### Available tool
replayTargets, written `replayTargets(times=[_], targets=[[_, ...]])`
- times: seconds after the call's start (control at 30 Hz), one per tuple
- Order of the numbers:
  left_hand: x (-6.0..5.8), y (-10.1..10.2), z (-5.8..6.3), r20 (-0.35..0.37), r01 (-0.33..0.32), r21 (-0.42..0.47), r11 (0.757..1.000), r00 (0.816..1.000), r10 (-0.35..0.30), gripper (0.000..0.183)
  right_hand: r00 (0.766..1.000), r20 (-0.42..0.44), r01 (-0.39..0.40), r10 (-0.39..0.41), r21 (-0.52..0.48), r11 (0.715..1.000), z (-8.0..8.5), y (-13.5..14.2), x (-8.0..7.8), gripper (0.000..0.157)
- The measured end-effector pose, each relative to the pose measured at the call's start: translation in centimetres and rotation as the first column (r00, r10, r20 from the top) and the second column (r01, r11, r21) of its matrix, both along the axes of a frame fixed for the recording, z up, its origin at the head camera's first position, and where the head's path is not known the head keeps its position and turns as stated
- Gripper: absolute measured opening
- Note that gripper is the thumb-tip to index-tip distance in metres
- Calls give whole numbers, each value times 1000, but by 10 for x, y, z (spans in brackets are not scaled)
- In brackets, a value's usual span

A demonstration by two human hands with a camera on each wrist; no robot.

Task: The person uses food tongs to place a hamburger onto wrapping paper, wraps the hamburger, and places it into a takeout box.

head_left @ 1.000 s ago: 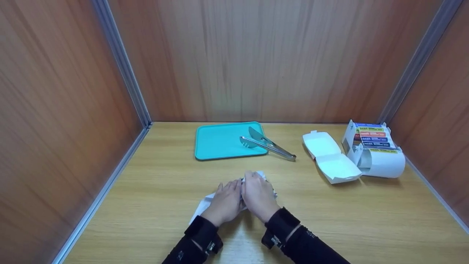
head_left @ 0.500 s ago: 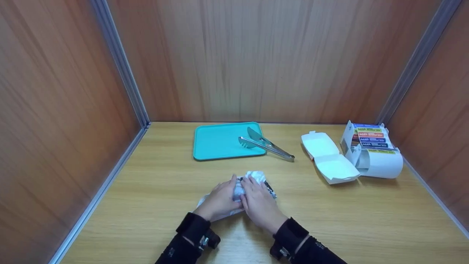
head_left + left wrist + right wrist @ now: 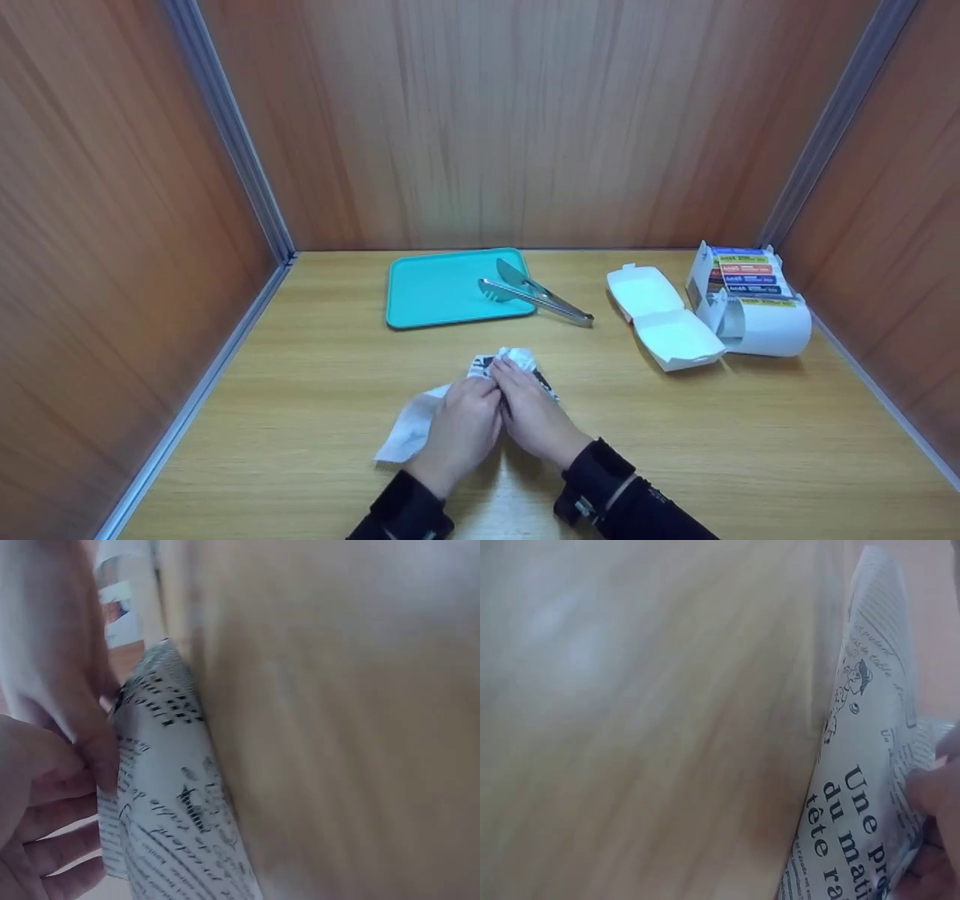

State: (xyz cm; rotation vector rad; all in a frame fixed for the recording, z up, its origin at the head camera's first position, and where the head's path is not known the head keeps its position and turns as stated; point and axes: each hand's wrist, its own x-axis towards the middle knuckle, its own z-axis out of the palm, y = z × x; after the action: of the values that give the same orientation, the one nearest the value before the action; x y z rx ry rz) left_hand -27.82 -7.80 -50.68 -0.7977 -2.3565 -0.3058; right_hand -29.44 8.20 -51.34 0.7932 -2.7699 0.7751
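Apparently mid-fold, judging by hand pose. Nearest: w/ left hand, fingers are curled & paper edge is gripped; w/ right hand, fingers are laid along the top, paper pinched under the thumb. Printed paper is held on the table, front centre, under both hands; its loose flap is spread out to the L. Contents, if any, can't be made out. For a clean fold: R end should be pinned down, flap drawn in snug w/ L, crease pressed from middle outward; if yanked, thin paper could be torn. Farther, to the R: white carton is seen lid-open, white box rack just beside it. At back: tongs are rested partly on the teal tray.
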Motion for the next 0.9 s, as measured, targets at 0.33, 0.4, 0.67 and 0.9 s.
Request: replayTargets(times=[0.33, 0.4, 0.67, 0.9], targets=[[14, 6, -1, 14, -106, -362, 926, 993, 120, 37, 998, 68, -11, 17, -81, 997, 4, 6, -3, 50], [12, 5, 0, 78, -97, -389, 916, 987, 137, 40, 998, 54, -20, 25, -87, 996, 5, 6, -3, 49], [-1, 3, -1, 23, -135, -336, 932, 988, 151, 38, 995, 96, 9, -1, -79, 997, 6, 6, -2, 54], [-11, 3, -4, -21, -142, -251, 957, 990, 142, 31, 995, -48, 79, -86, -132, 988, 4, -2, -5, 38]])
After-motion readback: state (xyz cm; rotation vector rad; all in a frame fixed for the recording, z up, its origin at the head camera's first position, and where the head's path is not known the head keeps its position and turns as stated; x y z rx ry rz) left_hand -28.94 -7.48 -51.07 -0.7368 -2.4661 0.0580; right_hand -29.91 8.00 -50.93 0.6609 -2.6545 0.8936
